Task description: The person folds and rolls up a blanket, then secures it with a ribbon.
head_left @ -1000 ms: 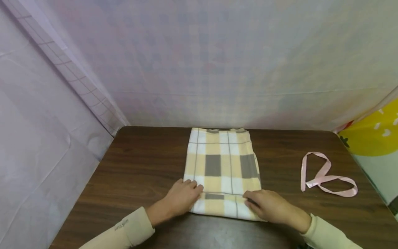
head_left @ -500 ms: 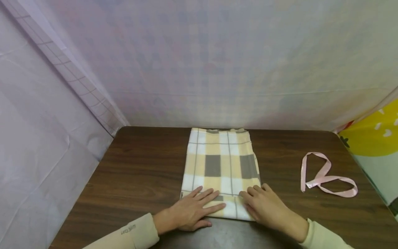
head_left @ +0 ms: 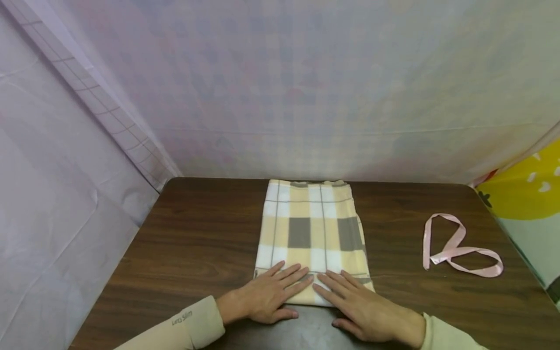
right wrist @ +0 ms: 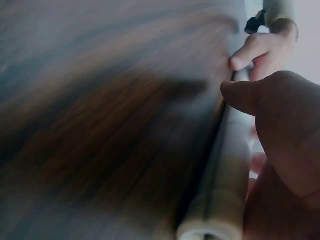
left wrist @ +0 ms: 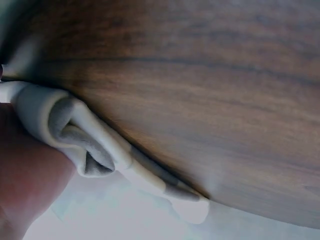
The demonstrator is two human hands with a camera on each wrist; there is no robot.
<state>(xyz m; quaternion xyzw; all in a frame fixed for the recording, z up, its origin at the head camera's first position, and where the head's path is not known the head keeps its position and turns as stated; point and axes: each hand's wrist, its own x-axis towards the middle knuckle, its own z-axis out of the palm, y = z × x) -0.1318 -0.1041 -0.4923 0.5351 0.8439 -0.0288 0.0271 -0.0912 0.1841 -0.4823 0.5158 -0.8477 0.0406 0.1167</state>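
I see the left hand [head_left: 270, 295] and right hand [head_left: 363, 307] spread on the plaid blanket [head_left: 299, 232], its near end turned over, the length toward the far edge of the surface [head_left: 197, 233] apparently left to fold

On the table [head_left: 197, 233] lies a cloth [head_left: 299, 233], a ribbon [head_left: 455, 251] at its three o'clock. The left hand [head_left: 267, 297] rests on the cloth at seven o'clock, the right hand [head_left: 363, 311] at five.
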